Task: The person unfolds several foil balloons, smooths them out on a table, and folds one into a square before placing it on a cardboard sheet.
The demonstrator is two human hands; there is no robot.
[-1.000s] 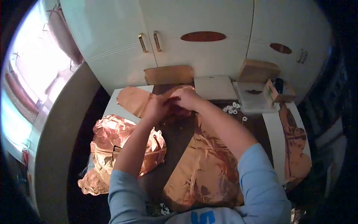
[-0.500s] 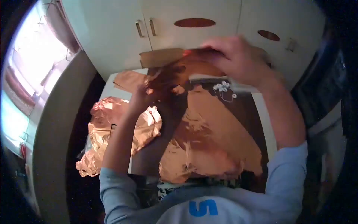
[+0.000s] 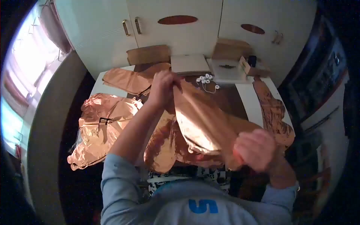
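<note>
We stand at a dark bench (image 3: pixel 228 99) with white side panels. Our left grip (image 3: pixel 165 88) is closed round the top end of a copper foil (image 3: pixel 204 123), held above the middle of the bench. Our right grip (image 3: pixel 257 150), blurred, is clenched on the foil's lower end, close to our chest at the near right corner. The foil runs slanted between the two, glossy and creased, and more of it sags to the bench below our left forearm.

A crumpled foil heap (image 3: pixel 101 127) spills over the left edge, and a folded sheet (image 3: pixel 125 80) lies at the far left corner. A long foil strip (image 3: pixel 273 112) lies along the right panel. Small white clips (image 3: pixel 206 79) are clustered just beyond our left grip.

Along the far edge sit a brown card (image 3: pixel 148 54), a white pad (image 3: pixel 189 63), a clear tray (image 3: pixel 227 70) and a brown box (image 3: pixel 230 48). A small carton (image 3: pixel 252 66) stands beside the tray.

Behind them stand cream cabinets (image 3: pixel 97 33) with brass handles (image 3: pixel 130 26) and oval wooden insets (image 3: pixel 177 19). A bright window (image 3: pixel 22 78) glows at the left beside a grey wall (image 3: pixel 48 142), and the right of the room is dark
</note>
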